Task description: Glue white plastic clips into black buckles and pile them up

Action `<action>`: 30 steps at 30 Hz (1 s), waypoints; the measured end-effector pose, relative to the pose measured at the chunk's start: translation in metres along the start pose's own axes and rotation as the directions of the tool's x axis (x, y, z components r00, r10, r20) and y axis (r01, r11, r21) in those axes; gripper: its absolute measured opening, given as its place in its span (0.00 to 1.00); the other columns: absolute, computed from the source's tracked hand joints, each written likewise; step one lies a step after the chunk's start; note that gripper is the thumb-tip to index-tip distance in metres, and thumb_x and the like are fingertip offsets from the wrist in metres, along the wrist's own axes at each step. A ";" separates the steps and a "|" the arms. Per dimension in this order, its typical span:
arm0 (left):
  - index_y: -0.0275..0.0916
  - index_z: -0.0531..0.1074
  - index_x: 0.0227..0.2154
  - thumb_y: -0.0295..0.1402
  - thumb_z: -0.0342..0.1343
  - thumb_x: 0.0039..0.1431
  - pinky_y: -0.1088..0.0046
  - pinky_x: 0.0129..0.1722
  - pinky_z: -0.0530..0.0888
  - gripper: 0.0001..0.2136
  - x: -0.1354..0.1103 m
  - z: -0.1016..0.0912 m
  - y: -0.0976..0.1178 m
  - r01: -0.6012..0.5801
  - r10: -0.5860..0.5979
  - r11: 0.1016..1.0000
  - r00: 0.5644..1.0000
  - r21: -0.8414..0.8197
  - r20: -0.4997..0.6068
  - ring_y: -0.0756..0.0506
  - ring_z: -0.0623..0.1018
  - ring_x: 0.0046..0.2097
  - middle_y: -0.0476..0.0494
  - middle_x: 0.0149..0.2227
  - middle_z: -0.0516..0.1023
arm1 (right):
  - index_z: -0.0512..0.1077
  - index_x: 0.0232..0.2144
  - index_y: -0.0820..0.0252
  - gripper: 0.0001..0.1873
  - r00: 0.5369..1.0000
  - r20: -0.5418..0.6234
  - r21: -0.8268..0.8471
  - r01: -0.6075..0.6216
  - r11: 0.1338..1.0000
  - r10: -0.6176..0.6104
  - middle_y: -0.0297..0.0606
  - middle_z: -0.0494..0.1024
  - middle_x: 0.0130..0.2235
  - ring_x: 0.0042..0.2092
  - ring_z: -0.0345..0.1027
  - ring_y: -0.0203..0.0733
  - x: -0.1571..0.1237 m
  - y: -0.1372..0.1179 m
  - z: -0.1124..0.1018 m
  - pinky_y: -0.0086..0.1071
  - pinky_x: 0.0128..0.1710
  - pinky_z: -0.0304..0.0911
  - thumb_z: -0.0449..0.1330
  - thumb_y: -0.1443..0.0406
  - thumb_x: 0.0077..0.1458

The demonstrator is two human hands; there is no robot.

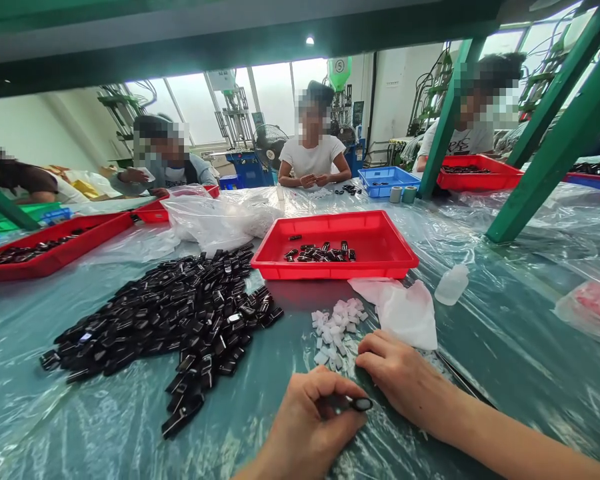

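Between the thumb and fingers of my left hand [313, 423] is a small black plastic piece [363, 404], its oval pale grey end facing me. My right hand [405, 377] rests low at the table, just right of a loose pile of small white plastic pieces [337, 323]. Its fingers are bent and close together, and I cannot make out what is in them. Behind that hand lies a crumpled white cloth [407, 313]. A large heap of glossy black plastic pieces [165, 313] spreads over the table to the left.
A red tray [335, 270] with some black pieces stands ahead. A small translucent bottle [451, 285] lies to the right. Green posts [555, 147] rise at the right, and a green beam [240, 40] crosses overhead. Several people sit across the plastic-covered table [525, 347].
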State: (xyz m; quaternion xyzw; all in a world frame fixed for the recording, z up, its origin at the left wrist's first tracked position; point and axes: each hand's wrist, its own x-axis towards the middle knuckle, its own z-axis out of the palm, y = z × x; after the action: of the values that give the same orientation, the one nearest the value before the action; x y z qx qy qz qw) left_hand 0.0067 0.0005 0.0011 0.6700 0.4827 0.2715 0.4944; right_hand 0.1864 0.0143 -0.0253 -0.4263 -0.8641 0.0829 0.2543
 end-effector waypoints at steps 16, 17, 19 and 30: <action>0.33 0.73 0.25 0.28 0.60 0.42 0.79 0.20 0.61 0.05 0.002 0.008 -0.005 0.228 -0.184 0.916 0.970 -0.329 0.160 0.53 0.65 0.20 0.51 0.19 0.68 | 0.75 0.35 0.60 0.09 0.912 0.156 0.804 -0.340 0.488 0.379 0.36 0.75 0.31 0.35 0.70 0.39 -0.008 -0.012 -0.026 0.32 0.35 0.68 0.61 0.65 0.49; 0.33 0.73 0.25 0.28 0.60 0.42 0.79 0.20 0.61 0.05 0.002 0.008 -0.004 0.235 -0.192 0.916 0.968 -0.325 0.159 0.53 0.65 0.20 0.51 0.19 0.68 | 0.74 0.37 0.59 0.10 0.917 0.145 0.804 -0.328 0.496 0.372 0.36 0.74 0.32 0.35 0.69 0.39 -0.009 -0.011 -0.026 0.33 0.36 0.68 0.60 0.65 0.50; 0.33 0.73 0.25 0.28 0.59 0.42 0.79 0.20 0.62 0.05 0.001 0.008 -0.003 0.254 -0.211 0.912 0.964 -0.321 0.163 0.53 0.65 0.21 0.51 0.19 0.68 | 0.74 0.37 0.58 0.09 0.933 0.124 0.779 -0.303 0.548 0.339 0.36 0.73 0.32 0.35 0.68 0.38 -0.010 -0.012 -0.026 0.33 0.35 0.67 0.58 0.65 0.52; 0.33 0.73 0.25 0.27 0.58 0.44 0.80 0.21 0.65 0.04 0.001 0.007 -0.001 0.284 -0.217 0.901 0.950 -0.328 0.227 0.53 0.66 0.21 0.52 0.20 0.68 | 0.74 0.29 0.59 0.06 0.982 0.016 0.595 -0.161 0.787 0.189 0.34 0.74 0.28 0.30 0.68 0.34 -0.011 -0.021 -0.028 0.26 0.29 0.63 0.57 0.73 0.52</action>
State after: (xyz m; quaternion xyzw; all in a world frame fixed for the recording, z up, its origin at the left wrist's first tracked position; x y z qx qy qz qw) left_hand 0.0127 -0.0017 -0.0022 0.5236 0.4599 0.2251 0.6809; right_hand 0.1916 -0.0096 0.0025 -0.4050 -0.7457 0.3628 0.3850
